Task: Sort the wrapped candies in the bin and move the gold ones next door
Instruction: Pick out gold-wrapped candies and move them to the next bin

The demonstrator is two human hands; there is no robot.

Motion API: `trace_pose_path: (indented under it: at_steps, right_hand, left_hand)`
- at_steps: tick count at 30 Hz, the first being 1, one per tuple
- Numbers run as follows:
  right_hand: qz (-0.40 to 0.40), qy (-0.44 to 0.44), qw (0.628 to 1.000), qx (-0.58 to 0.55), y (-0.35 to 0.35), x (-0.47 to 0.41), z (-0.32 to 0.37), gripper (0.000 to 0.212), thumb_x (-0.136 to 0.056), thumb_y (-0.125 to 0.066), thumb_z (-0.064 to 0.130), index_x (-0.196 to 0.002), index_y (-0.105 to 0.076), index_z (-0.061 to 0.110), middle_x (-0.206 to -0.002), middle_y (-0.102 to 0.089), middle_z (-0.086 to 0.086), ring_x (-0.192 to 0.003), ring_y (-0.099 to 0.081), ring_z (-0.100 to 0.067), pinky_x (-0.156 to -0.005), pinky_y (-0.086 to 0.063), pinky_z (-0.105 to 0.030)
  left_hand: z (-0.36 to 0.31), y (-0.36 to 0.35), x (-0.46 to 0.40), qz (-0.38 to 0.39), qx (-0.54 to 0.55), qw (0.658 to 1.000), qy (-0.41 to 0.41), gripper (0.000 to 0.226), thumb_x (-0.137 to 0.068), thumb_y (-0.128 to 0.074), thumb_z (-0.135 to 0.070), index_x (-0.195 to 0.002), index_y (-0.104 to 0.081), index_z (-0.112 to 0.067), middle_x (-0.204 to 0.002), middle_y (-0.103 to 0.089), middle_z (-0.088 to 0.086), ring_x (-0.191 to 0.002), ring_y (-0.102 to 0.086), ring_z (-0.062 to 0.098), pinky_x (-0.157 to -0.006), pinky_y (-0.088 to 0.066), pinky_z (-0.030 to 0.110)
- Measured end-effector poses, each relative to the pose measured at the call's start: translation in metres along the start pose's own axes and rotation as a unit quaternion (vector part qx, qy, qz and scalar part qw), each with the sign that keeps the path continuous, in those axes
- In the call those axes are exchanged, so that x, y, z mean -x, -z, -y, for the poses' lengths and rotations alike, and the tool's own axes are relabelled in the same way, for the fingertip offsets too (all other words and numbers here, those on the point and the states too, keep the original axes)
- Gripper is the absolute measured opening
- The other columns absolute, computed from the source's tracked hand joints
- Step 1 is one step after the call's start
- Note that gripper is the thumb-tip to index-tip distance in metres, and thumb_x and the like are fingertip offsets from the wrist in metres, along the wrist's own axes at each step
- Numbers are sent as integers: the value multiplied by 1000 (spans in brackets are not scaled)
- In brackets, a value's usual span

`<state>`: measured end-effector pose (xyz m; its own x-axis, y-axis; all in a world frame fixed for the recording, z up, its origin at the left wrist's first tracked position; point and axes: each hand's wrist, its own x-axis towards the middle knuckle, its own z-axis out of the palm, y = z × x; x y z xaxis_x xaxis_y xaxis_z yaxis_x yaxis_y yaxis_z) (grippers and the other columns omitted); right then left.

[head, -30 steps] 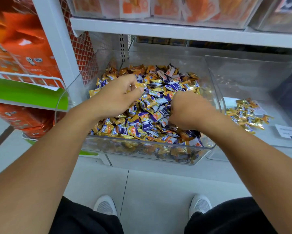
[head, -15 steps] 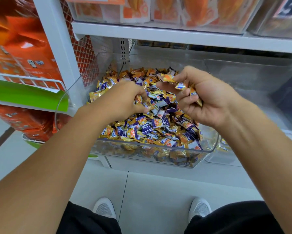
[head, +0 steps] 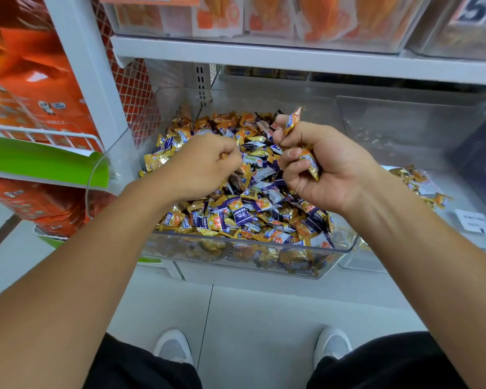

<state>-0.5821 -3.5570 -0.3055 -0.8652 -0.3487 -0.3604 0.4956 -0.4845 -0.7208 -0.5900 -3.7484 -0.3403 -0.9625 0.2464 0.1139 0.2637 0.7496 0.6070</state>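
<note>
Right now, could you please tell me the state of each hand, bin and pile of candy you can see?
Right hand: raised above the mixed pile, fingers curled round several gold-wrapped candies.
Left hand: fingers curled, down in the pile; any candy held is hidden.
Clear plastic bin: heaped with mixed gold and purple wrapped candies.
Neighbouring clear bin: mostly bare, with a small pile of gold candies.

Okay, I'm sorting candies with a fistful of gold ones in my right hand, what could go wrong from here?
1. The right hand grips several gold candies; one sticks out above the fingers and might slip back into the mixed bin.
2. The neighbouring bin lies beyond a clear wall; a loose toss may hit it.
3. The left hand is digging in the pile and may flick candies over the low front edge.
</note>
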Motion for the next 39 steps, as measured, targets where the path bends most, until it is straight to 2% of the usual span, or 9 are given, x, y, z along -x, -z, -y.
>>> trace_pose_path:
  at_steps: [5,13,16,17,19,21,25,32,39]
  right_hand:
    - [33,-26,999,-35,0,4,1,38,-71,-46,2,-100,-68,14,-81,-63,-2,-59,-54,-10,-38,-35,-12]
    - [3,-72,997,4,-4,8,0,34,-83,-72,44,-73,-51,20,-67,-49,4,-50,-55,-6,-28,-32,-12]
    - [-74,19,962,260,-4,7,1,24,-89,-73,27,-76,-56,16,-62,-49,-1,-41,-43,-9,-28,-26,-15]
    - [-99,77,895,428,-3,8,3,22,-85,-77,26,-75,-62,14,-61,-52,-2,-41,-44,-12,-31,-29,-16]
    - [-96,152,650,738,-3,13,8,18,-80,-81,30,-77,-73,14,-65,-63,0,-51,-58,-11,-44,-46,-20]
    - [-69,115,453,881,-6,20,7,16,-79,-80,28,-84,-72,16,-76,-65,-2,-71,-65,-18,-67,-58,-31]
    - [-28,-19,301,953,-11,22,-12,26,-80,-79,23,-86,-56,12,-85,-60,-3,-81,-61,-28,-68,-50,-38]
    - [12,-55,292,955,-11,11,-10,15,-80,-76,14,-86,-62,11,-76,-58,-2,-78,-63,-25,-74,-57,-37]
    - [48,-34,331,942,-9,15,-1,35,-82,-79,34,-72,-55,11,-72,-55,3,-72,-58,-20,-70,-50,-32]
  left_hand:
    - [-6,-1,10,92,72,988,104,31,-104,-43,-31,-97,-65,-9,-62,-49,0,-34,-48,10,-36,-38,20]
    - [2,-5,6,90,64,991,76,10,-94,-67,-20,-87,-70,-15,-88,-69,11,-46,-63,19,-42,-49,29]
    - [3,-6,5,96,-9,995,24,8,-93,-69,-27,-98,-73,-32,-89,-69,-3,-56,-65,18,-55,-53,30]
    - [3,-7,4,98,-22,995,11,11,-92,-70,-28,-100,-74,-35,-92,-69,-7,-67,-67,18,-63,-53,30]
    - [2,-7,2,108,-48,993,-8,17,-86,-75,-33,-103,-76,-36,-106,-71,-7,-92,-65,16,-82,-52,33]
    - [0,-8,0,135,-83,987,-15,33,-80,-79,-37,-113,-74,-32,-119,-69,-4,-104,-62,16,-93,-50,36]
    - [-2,-12,-5,142,-134,980,-24,30,-82,-77,-40,-109,-75,-26,-105,-69,-5,-96,-62,18,-88,-50,35]
    - [5,6,10,67,26,997,16,15,-89,-71,-33,-82,-71,-20,-51,-59,-17,-39,-49,3,-43,-38,15]
    - [9,10,13,64,106,989,75,16,-84,-76,-35,-90,-73,-21,-64,-64,1,-48,-60,21,-47,-50,28]
